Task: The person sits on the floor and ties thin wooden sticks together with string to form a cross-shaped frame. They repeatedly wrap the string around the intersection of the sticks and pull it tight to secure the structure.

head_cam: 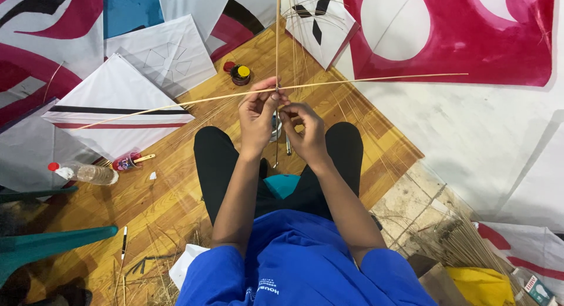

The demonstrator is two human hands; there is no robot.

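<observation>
Hands, left hand (257, 115), right hand (304, 129), pinching crossed bamboo sticks (329, 84); kites (117, 106) crowding floor edges

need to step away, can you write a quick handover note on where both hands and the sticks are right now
Left hand: fingers pinch the point where the two sticks cross.
Right hand: fingers close beside it at that crossing.
Long horizontal stick lies across the upright stick, held above the knees.
Finished kites and a paint pot lie on the wooden floor.
Whether the crossing is fastened cannot be told.
</observation>
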